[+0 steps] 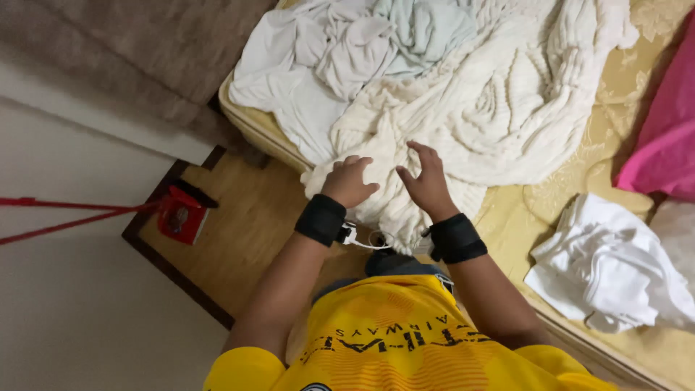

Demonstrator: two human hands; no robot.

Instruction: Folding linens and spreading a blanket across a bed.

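Both hands [387, 181] on cream knitted blanket [499, 108]

pink fabric [662, 137] cut off, left hand [349, 181] fingertips hidden

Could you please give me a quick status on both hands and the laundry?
Left hand curled on the cream knit blanket, right hand open over it. No firm grip visible. White clothes heaped behind; nothing blocking.

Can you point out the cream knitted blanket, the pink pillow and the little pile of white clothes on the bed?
cream knitted blanket [499, 108]: head view, on its ribbed middle.
pink pillow [666, 137]: head view, on its visible side at the right edge.
pile of white clothes [608, 264]: head view, on the top fold.
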